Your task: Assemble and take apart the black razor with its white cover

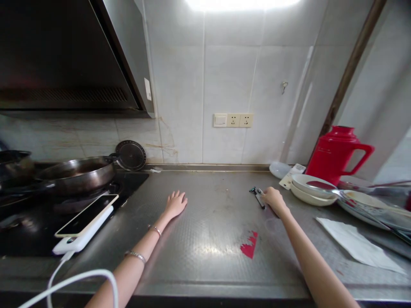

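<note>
My left hand (176, 204) lies on the steel counter (205, 273) with its fingers spread and nothing in it. Farther right, my right hand (272, 199) rests on the counter with its fingers bent together around the end of a small, slim light-coloured item (260, 192), too small to name. Just left of those fingertips lies a black razor-like tool (258, 198), its head toward the wall. A torn piece of red paper (249, 245) sits nearer the front edge, between my two forearms.
A steel pan (78, 174) stands on the black stove at left, with a phone (87, 215) on a white power bank (82, 233) and a looping cable. At right are stacked bowls (313, 196), a red thermos (335, 155) and a white paper sheet (359, 244).
</note>
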Available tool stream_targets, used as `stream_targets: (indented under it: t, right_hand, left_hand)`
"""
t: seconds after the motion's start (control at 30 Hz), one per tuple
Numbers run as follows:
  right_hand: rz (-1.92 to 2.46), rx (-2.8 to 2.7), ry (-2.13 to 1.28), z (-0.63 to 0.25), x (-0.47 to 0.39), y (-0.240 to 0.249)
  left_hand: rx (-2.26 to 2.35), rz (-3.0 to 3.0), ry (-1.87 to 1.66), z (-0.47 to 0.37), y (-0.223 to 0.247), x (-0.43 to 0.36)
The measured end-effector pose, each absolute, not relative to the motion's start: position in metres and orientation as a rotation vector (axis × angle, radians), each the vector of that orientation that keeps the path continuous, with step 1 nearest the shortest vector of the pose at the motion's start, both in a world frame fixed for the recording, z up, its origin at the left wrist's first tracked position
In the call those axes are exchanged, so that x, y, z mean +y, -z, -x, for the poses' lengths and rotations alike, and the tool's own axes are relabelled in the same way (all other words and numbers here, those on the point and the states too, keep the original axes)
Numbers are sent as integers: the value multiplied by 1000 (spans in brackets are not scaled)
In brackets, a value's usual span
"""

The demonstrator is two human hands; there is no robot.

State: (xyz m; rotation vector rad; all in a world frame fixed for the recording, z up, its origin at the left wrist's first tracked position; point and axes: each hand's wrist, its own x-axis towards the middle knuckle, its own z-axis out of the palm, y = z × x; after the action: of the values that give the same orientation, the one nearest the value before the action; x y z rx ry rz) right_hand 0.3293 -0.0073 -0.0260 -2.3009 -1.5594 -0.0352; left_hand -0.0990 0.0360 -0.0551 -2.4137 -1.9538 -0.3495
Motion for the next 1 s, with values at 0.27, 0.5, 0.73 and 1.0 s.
stream_targets:
  t: [0.27,0.5,0.73,1.0]
  right_hand:
    - [2349,-1708,-246,-329,-7,23]
    - [2365,-1741,-173,-322,-8,23]
    - [2351,-1725,-144,-317,-12,21]
    - [2189,-1699,-53,-284,-15,-11]
  left_hand:
    - [-1929,2410,350,99,56,36]
    - [-1946,2415,344,99,54,35]
    - [-1938,2424,437,97,54,32]
    - [-1824,2657,1391,70,20,36]
